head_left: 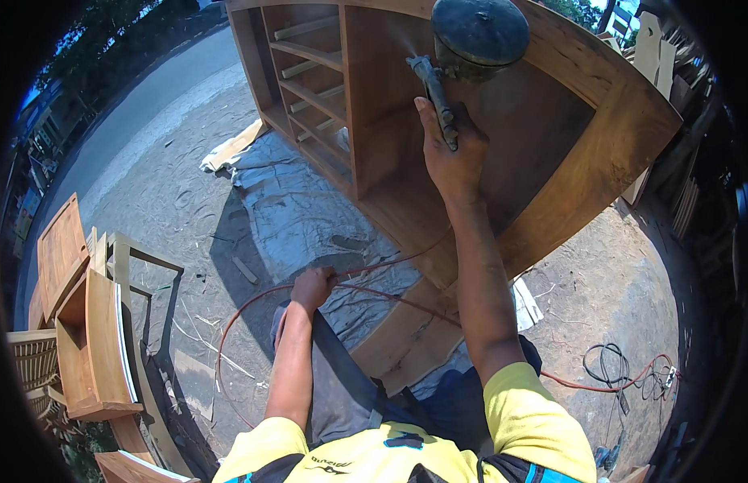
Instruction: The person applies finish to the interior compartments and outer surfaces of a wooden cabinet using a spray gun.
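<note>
High in the upper middle of the frame, the right hand is wrapped around the handle of a dark metal spray gun with a round cup on top, aimed into the large brown wooden cabinet lying on grey plastic sheeting. Lower, near the centre, the left hand is closed around a thin red hose that loops over the dirt ground.

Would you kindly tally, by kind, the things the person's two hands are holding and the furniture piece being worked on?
Spray gun, in the right hand: 1
Red hose, gripped by the left hand: 1
Wooden cabinet lying on the plastic sheet: 1
Total: 3
</note>
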`<state>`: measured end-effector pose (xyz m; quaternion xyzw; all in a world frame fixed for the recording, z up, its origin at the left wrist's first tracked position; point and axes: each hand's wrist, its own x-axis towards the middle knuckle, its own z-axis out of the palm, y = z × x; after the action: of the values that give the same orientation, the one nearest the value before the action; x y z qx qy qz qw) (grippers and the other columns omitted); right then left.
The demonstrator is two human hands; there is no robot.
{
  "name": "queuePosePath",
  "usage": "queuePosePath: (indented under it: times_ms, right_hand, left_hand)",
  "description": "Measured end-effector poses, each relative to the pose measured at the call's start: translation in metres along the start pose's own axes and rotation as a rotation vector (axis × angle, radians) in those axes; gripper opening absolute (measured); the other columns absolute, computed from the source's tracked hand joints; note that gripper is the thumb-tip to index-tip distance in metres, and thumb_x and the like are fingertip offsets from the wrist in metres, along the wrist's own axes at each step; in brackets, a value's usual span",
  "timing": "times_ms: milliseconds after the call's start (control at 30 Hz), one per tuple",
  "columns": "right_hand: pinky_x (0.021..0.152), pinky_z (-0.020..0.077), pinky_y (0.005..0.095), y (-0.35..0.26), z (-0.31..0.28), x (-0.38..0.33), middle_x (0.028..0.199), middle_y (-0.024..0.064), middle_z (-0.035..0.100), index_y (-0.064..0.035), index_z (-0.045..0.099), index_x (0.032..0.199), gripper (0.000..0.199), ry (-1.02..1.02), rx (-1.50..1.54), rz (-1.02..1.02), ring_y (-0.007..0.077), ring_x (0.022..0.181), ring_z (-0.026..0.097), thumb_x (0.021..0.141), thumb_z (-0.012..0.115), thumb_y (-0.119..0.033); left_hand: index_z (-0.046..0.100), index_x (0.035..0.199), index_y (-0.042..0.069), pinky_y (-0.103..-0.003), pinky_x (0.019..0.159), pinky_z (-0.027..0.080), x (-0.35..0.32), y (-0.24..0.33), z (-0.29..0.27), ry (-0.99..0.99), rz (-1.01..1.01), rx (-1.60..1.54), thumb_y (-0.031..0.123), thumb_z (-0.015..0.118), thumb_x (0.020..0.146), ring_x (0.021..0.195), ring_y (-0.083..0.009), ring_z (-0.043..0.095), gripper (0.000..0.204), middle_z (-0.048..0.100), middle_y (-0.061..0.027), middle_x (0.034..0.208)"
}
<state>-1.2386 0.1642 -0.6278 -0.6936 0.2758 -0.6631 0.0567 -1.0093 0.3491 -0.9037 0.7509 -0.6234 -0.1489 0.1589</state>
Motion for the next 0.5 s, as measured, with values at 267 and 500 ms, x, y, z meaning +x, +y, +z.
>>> queuePosePath:
  times_ms: [267, 500]
  right_hand:
    - [0.052, 0.0474, 0.0414, 0.004, 0.007, -0.003, 0.065, 0.0115, 0.061, -0.0042, 0.064, 0.081, 0.035, 0.046, -0.04, -0.058, 0.0326, 0.056, 0.064, 0.096, 0.08, -0.031]
    - [0.053, 0.0482, 0.0437, 0.025, 0.005, -0.054, 0.063, 0.0117, 0.061, -0.0048, 0.065, 0.082, 0.036, -0.085, -0.138, 0.141, 0.0363, 0.058, 0.066, 0.098, 0.078, -0.035]
  left_hand:
    - [0.076, 0.108, 0.012, -0.053, 0.082, 0.058, 0.001, 0.001, -0.005, -0.031, -0.038, 0.0, 0.032, 0.07, 0.097, 0.094, -0.041, 0.073, 0.024, 0.077, -0.0174, 0.096]
    - [0.077, 0.107, 0.013, -0.053, 0.084, 0.058, 0.0, -0.007, 0.001, -0.056, -0.047, 0.033, 0.033, 0.07, 0.097, 0.097, -0.0403, 0.074, 0.024, 0.077, -0.0169, 0.101]
